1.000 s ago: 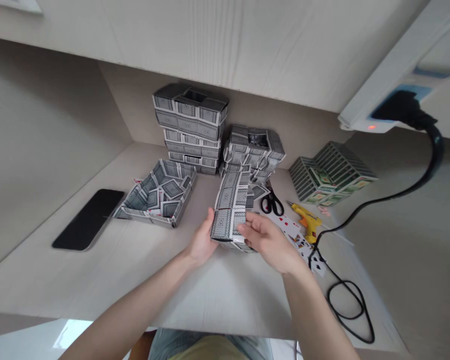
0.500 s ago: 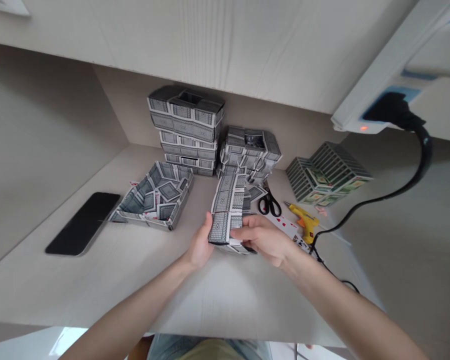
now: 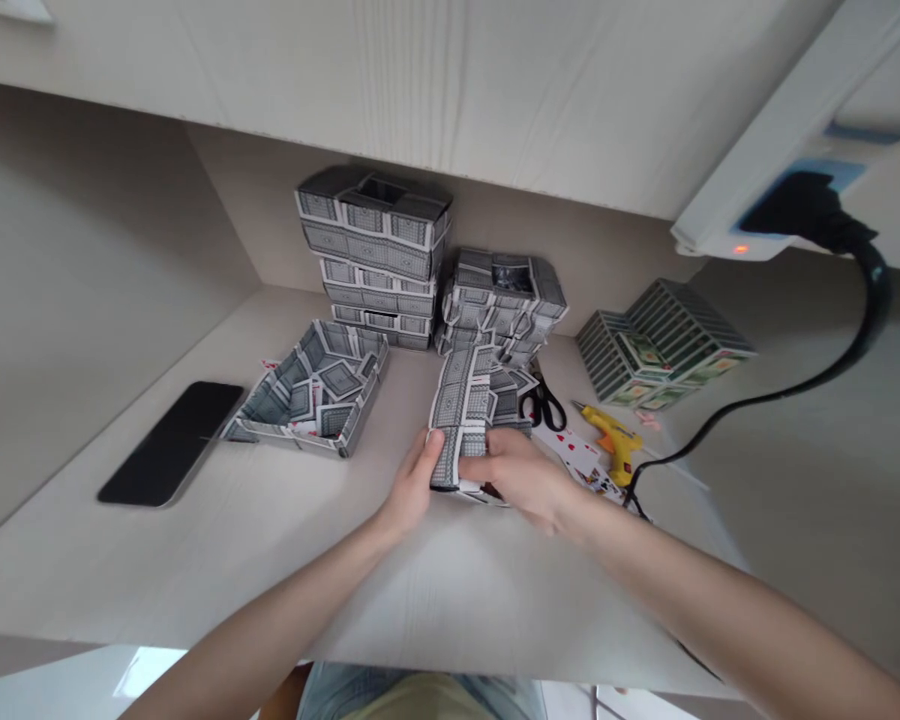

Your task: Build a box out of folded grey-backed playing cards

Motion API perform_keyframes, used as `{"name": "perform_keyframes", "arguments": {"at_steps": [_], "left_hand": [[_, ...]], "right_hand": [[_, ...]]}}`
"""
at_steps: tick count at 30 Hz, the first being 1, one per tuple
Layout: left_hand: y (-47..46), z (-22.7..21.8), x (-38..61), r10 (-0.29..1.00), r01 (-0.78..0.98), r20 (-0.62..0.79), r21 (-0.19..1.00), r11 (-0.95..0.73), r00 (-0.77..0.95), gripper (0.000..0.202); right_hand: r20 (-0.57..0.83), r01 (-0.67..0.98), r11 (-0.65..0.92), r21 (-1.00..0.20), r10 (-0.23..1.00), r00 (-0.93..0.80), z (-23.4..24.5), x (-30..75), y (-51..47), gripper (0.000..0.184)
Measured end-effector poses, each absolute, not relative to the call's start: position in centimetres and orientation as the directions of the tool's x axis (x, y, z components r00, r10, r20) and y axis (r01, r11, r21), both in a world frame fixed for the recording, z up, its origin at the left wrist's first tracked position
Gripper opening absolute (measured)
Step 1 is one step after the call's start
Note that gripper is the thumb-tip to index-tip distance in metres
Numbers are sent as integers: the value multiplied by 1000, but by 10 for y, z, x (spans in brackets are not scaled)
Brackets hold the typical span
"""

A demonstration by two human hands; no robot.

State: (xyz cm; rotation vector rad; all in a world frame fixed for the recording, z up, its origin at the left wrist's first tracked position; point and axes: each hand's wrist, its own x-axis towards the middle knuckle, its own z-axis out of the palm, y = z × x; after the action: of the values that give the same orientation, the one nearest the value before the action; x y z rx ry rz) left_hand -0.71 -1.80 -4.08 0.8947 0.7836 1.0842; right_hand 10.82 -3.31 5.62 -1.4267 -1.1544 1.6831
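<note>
A box built of grey-backed playing cards [image 3: 454, 395] is held tilted up on its side above the table, in the middle of the view. My left hand [image 3: 414, 480] is closed on its left edge, thumb lying on the outer wall. My right hand [image 3: 521, 475] grips the right side near the lower end, with fingers reaching over the wall and some hidden inside. Left of my hands stands an open card tray [image 3: 352, 420] with loose playing cards [image 3: 337, 382] in it. Black-handled scissors [image 3: 544, 405] lie close beyond my right hand.
Stacked card boxes [image 3: 379, 240] and a shorter stack [image 3: 506, 290] stand at the back. A black phone [image 3: 172, 440] lies at left. On the right are a yellow glue gun [image 3: 615, 440], face-up cards [image 3: 574, 450], green-striped card packs [image 3: 660, 340] and a hanging black cable [image 3: 780, 385].
The box has tipped a little to the right and my left thumb has moved up onto its wall. My right hand keeps its hold. The view has shifted slightly.
</note>
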Motion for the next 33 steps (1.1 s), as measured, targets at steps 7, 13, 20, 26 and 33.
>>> {"name": "perform_keyframes", "arguments": {"at_steps": [7,13,20,26,33], "left_hand": [[-20,-38,-6,959,-447,-79,872,198,271,42],[-23,-33,-7,950,-428,-57,883,191,306,38],[-21,-32,-8,962,-356,-34,925,132,270,38],[-16,-37,-6,957,-339,-73,926,170,280,42],[-14,-36,-9,954,-325,-112,923,203,279,41]], "right_hand": [[-468,56,-468,-882,852,-237,49,111,-31,33],[-408,-63,-430,-901,886,-219,46,106,-35,38],[-350,57,-346,-937,931,-107,37,103,-38,28],[-304,186,-282,-941,947,-105,42,105,-35,22],[-548,-54,-564,-824,818,-175,64,109,-35,14]]}}
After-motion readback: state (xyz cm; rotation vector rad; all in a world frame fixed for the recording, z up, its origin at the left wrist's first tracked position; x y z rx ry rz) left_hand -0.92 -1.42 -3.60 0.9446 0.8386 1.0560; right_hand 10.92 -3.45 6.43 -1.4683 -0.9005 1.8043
